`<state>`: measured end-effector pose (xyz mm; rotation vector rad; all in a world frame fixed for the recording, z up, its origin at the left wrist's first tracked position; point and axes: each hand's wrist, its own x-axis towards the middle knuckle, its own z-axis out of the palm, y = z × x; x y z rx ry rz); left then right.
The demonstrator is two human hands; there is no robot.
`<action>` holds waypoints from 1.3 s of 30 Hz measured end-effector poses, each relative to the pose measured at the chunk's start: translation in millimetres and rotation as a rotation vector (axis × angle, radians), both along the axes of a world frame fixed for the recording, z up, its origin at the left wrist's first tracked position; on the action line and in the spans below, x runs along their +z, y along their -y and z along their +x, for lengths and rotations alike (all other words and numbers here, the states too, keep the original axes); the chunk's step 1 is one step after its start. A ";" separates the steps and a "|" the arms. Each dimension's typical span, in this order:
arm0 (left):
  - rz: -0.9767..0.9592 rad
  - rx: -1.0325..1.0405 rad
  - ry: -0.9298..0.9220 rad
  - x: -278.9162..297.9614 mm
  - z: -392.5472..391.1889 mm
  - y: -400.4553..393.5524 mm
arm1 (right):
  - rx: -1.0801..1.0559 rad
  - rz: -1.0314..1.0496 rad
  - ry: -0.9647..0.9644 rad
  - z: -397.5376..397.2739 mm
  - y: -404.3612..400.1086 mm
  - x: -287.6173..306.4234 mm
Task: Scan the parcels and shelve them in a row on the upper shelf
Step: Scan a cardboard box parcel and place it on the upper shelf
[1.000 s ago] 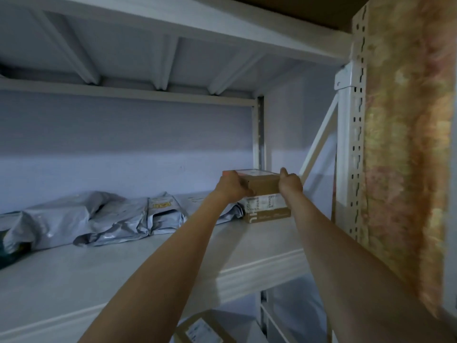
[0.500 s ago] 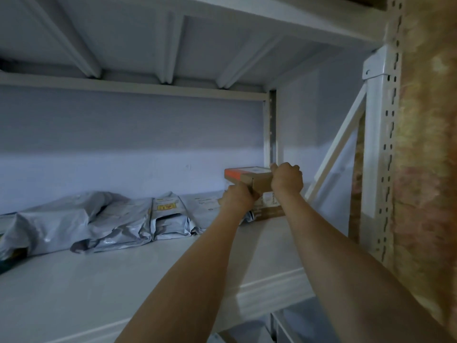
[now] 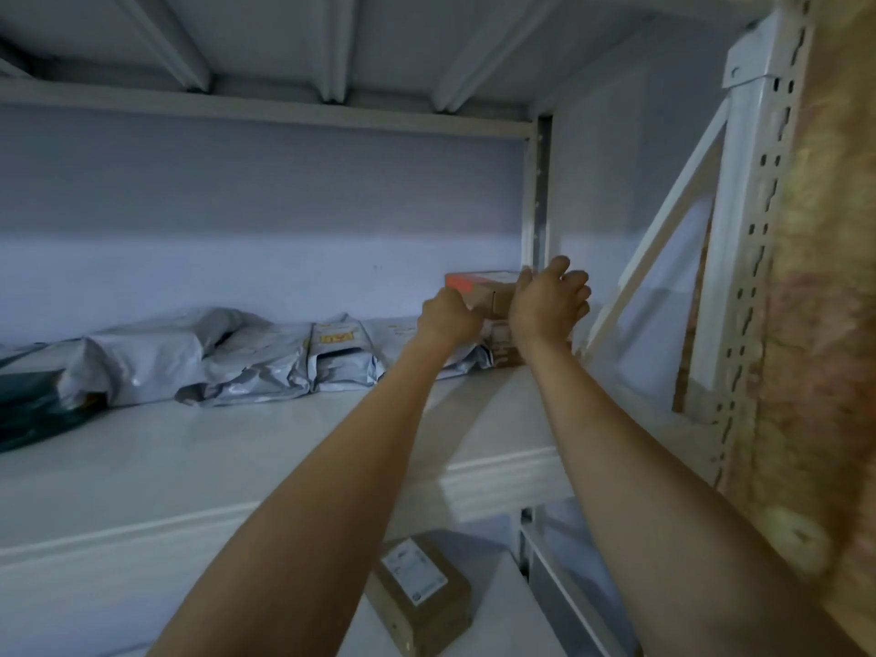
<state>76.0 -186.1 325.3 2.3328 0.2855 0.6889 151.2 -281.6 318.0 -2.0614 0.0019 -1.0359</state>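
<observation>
A small brown cardboard box (image 3: 479, 289) with an orange end rests on top of another cardboard box (image 3: 505, 346) at the back right corner of the upper shelf (image 3: 237, 448). My left hand (image 3: 450, 317) grips its near left corner. My right hand (image 3: 545, 305) holds its right end, thumb on the top edge and fingers loosely curled beside it. Several grey plastic mailer parcels (image 3: 246, 362) lie in a row along the back wall to the left of the boxes. The lower box is mostly hidden behind my hands.
A dark green bag (image 3: 28, 405) lies at the far left of the shelf. One labelled cardboard parcel (image 3: 417, 590) sits on the lower shelf below. A perforated upright post (image 3: 739, 230) and a diagonal brace (image 3: 654, 239) stand at the right. The shelf above hangs close overhead.
Both hands pushed the small box further back and turned it on top of the lower box, so its orange end now faces left. The right hand's fingers have loosened.
</observation>
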 end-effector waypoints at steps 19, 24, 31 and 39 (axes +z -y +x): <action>-0.459 -0.434 0.046 -133.0 -281.4 -2.3 | 0.665 0.203 -0.067 -292.1 20.6 -123.0; -0.560 -0.286 -0.114 -220.8 -275.0 -34.1 | 0.576 0.185 -0.215 -297.5 0.4 -213.8; -0.820 -0.062 -0.250 -307.0 -224.1 -80.1 | 0.478 0.128 -0.509 -231.6 -9.6 -290.7; -1.133 0.124 -0.422 -371.4 -149.2 -107.0 | 0.494 0.130 -0.876 -134.6 -26.0 -352.8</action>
